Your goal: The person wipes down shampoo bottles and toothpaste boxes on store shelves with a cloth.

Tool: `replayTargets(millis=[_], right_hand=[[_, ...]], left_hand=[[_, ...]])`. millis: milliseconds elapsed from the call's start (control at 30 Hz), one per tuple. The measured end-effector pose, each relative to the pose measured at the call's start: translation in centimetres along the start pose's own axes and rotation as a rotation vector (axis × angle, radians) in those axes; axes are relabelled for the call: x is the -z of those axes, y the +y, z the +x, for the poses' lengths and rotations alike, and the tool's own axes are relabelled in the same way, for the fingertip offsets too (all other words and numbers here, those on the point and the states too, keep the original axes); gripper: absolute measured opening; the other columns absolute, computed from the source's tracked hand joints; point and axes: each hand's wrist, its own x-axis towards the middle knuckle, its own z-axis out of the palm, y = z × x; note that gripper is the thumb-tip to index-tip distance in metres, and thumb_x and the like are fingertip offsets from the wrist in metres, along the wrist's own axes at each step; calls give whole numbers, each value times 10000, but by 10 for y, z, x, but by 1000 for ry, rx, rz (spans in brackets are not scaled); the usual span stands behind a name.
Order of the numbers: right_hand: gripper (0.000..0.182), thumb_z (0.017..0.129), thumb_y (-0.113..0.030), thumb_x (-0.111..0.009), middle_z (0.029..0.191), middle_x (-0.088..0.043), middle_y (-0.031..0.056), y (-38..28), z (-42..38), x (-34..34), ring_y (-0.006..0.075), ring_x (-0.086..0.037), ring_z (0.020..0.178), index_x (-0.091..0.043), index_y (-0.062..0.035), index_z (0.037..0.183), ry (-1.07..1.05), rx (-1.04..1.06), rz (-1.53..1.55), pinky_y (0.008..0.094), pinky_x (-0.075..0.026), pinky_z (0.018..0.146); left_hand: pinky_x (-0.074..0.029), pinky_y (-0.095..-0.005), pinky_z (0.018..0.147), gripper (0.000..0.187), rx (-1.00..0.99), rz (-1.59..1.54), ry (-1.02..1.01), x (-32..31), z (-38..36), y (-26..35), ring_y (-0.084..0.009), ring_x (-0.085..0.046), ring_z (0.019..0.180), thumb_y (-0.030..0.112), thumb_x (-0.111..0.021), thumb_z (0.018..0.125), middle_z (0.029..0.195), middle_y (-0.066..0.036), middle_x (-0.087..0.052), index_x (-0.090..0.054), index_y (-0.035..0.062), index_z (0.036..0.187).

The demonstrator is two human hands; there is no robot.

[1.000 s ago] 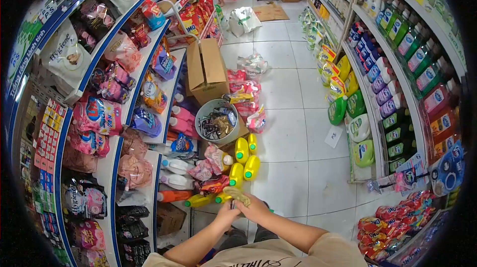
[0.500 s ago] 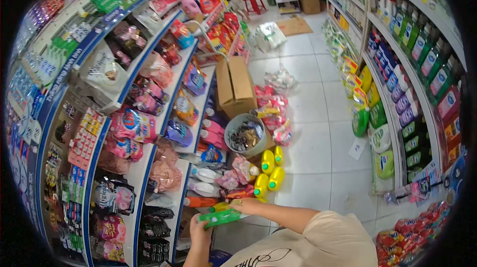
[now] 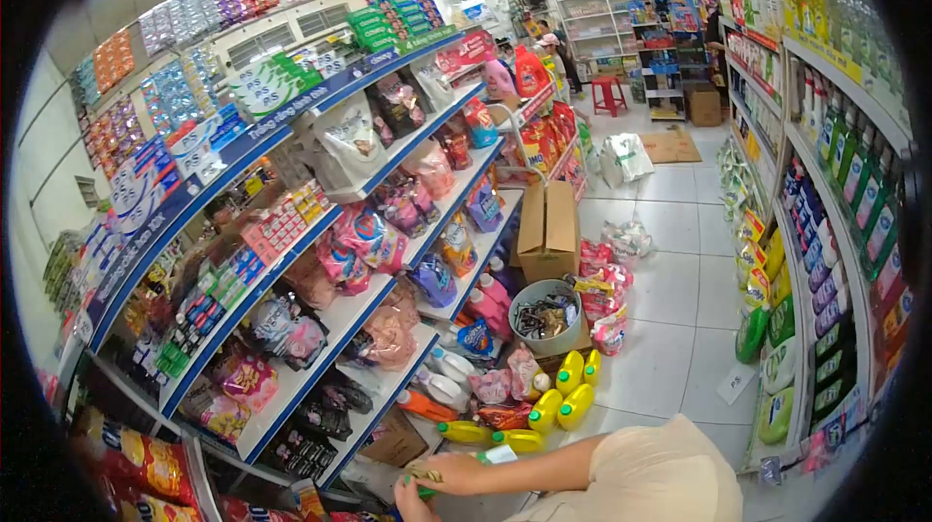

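Low at bottom edge, beside shelf (image 3: 291,396): left hand (image 3: 413,503), fingers closed on green packet (image 3: 424,490); right hand (image 3: 449,472) just above, fingers curled over same packet. Farther right on floor: yellow bottles (image 3: 558,396), grey tub (image 3: 546,313), carton (image 3: 549,231).

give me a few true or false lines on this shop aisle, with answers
1. Yellow bottles with green caps stand on the floor. True.
2. The cardboard box sits on the top shelf. False: it stands on the floor by the shelving.
3. The bucket is empty. False: it holds dark items.
4. Both hands, left hand and right hand, are low by the bottom shelf. True.
5. The red stool is beside the yellow bottles. False: it stands at the far end of the aisle.
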Motion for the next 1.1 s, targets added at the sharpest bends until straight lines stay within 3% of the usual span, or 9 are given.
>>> replayTargets(millis=[100,167,267,367,533,633,833,967,1100], right_hand=[[525,834,-487,-433,1052,-531,162,0,-37,-48,332,-509,973,-444,-135,1223,-63,38,-40,415,-413,821],[576,825,-494,-438,1120,-497,173,-23,-74,-66,332,-481,1027,-394,-129,1268,-139,58,-133,403,-403,849],[716,754,-391,-574,1295,-353,202,-52,-120,-63,342,-398,1153,-259,-135,1345,-317,202,-340,442,-365,892],[824,673,-237,-669,1341,-290,211,-31,-153,-79,339,-372,1188,-218,-153,1358,-308,229,-389,469,-356,897],[750,678,-186,-638,1295,-368,185,33,-194,-50,321,-429,1143,-269,-157,1330,-176,95,-457,416,-416,848],[703,675,-178,-623,1253,-416,165,97,-226,-37,312,-471,1100,-314,-153,1307,-10,66,-457,401,-440,820],[546,666,-112,-607,1168,-472,155,164,-326,50,295,-517,996,-446,-136,1187,108,-154,-311,418,-435,802],[562,625,-131,-644,1069,-508,133,194,-395,123,289,-524,970,-460,-128,1156,5,-217,-341,383,-450,787],[511,635,-128,-636,1045,-511,139,205,-431,157,304,-519,966,-475,-102,1119,-24,-335,-259,383,-445,800]], left_hand=[[-431,-324,806,386,-309,584,78,39,-45,-29,-217,-489,985,286,-516,856,1118,-98,-498,-469,73,1175],[-430,-344,817,390,-6,204,-67,79,-64,-55,-244,-488,987,285,-498,864,1120,-111,-501,-467,56,1179],[-434,-354,815,343,266,-172,283,65,-126,-47,-234,-502,963,306,-496,864,1077,-84,-529,-522,64,1106],[-427,-363,830,373,576,-420,98,80,-129,-93,-244,-503,960,338,-491,863,1082,-72,-528,-526,58,1108],[-507,-387,648,269,398,-289,-19,2,-115,-130,-240,-574,842,258,-490,836,980,-72,-540,-441,100,1049],[-482,-428,737,303,446,-93,51,-70,-121,-137,-254,-542,963,228,-468,828,1044,-97,-522,-442,73,1087],[-496,-430,699,376,584,0,-133,-181,-138,-216,-267,-560,847,85,-589,720,980,-144,-504,-368,48,1023],[-486,-435,730,512,817,105,-172,-250,-181,-230,-290,-532,884,43,-614,703,1049,-173,-457,-290,39,1101],[-478,-446,776,237,984,106,-355,-293,-189,-249,-253,-547,880,73,-547,774,957,-151,-548,-496,25,1001]])
